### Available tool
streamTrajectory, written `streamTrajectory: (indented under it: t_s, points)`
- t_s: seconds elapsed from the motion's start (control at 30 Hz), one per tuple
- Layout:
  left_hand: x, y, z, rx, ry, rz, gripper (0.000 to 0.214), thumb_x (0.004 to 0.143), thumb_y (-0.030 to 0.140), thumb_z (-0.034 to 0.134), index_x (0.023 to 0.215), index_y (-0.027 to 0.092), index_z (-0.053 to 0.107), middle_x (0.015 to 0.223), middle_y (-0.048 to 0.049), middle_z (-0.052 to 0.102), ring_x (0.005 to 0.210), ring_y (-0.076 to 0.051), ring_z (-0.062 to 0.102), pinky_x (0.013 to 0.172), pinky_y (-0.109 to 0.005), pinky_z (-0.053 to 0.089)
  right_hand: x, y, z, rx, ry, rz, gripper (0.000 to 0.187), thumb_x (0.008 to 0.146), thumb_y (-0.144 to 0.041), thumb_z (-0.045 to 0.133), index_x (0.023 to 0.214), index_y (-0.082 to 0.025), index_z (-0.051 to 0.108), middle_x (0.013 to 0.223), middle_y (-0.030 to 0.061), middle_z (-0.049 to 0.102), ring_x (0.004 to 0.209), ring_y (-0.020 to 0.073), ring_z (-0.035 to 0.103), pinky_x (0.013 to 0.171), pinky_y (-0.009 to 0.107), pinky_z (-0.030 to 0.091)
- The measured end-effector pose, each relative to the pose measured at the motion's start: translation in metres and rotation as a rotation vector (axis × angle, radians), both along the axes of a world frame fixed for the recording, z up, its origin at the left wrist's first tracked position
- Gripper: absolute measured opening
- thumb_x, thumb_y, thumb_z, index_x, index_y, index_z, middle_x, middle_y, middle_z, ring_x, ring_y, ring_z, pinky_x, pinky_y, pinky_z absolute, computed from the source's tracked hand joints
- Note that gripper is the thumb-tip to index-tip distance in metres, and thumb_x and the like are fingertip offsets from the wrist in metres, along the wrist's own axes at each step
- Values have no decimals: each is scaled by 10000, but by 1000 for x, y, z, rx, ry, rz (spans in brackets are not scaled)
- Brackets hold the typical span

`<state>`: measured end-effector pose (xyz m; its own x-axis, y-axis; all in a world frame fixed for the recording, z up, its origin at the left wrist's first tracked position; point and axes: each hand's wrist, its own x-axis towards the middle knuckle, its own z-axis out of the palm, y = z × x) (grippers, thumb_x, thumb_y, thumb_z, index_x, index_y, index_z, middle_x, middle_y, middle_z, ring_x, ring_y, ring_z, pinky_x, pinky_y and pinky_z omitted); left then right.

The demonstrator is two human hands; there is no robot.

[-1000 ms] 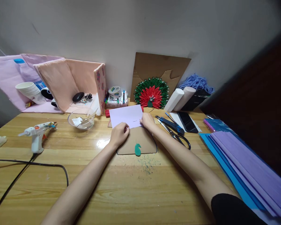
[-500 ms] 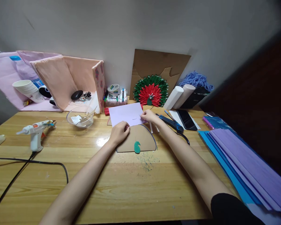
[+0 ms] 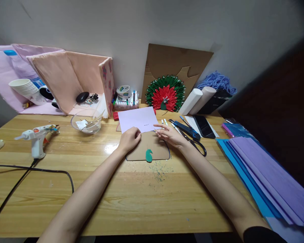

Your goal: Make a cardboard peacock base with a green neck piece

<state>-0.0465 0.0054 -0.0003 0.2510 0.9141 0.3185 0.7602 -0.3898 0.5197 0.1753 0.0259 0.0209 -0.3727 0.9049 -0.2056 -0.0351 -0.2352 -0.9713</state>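
A half-round piece of brown cardboard [image 3: 139, 153] with a blue outline lies flat before me. On its straight lower edge sits a green bird-shaped cutout [image 3: 148, 155]. A pale purple sheet of paper [image 3: 136, 118] with a short dark curved mark lies just beyond, meeting the cardboard's upper part. My left hand [image 3: 130, 139] rests where the paper and cardboard meet, its fingers curled in; what they pinch, if anything, is hidden. Over the cardboard's right side is my right hand [image 3: 171, 136], fingers stretched and apart near the paper's lower right corner, with nothing clearly visible in it.
Black scissors [image 3: 199, 146], a blue cutter [image 3: 188, 130], markers and a phone [image 3: 204, 127] lie right. A glue gun [image 3: 38, 136] and a clear bowl [image 3: 87, 123] stand left. Behind are a red-green peacock craft [image 3: 164, 92] and a pink box [image 3: 50, 81]. Purple sheets [image 3: 266, 172] lie far right.
My right hand has come down and nearer from the paper's right edge, its pinched fingers now spread over the cardboard. The left hand stays in place. The view has shifted slightly.
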Motion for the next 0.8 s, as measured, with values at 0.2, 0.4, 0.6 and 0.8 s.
streamTrajectory:
  t_s: [0.2, 0.4, 0.6, 0.8]
  points:
    - [0, 1, -3, 22, -15, -4, 98, 819, 218, 450, 785, 198, 540, 742, -11, 589, 693, -153, 543, 613, -261, 380, -3, -16, 1, -32, 15, 149, 274, 724, -268, 693, 981, -194, 636, 810, 14, 632, 728, 96, 589, 715, 247, 478]
    - [0, 2, -3, 7, -34, 6, 88, 813, 224, 466, 782, 198, 544, 733, -4, 586, 683, -147, 538, 610, -257, 384, -6, -17, -4, -61, -47, 192, 232, 686, -305, 730, 792, -153, 591, 778, 40, 674, 665, 99, 615, 667, 250, 494]
    - [0, 2, -3, -17, -36, 8, 87, 809, 219, 469, 795, 201, 553, 754, -8, 596, 705, -154, 547, 629, -265, 397, -4, -18, -5, -54, -226, 234, 234, 665, -319, 734, 760, -142, 615, 712, 49, 678, 636, 119, 622, 608, 249, 486]
    - [1, 3, -2, -19, -22, -4, 85, 813, 226, 468, 800, 205, 550, 756, -7, 596, 711, -155, 549, 619, -265, 393, -6, -17, -4, -4, -344, 167, 165, 683, -294, 692, 739, -157, 620, 715, 47, 666, 637, 119, 600, 519, 212, 422]
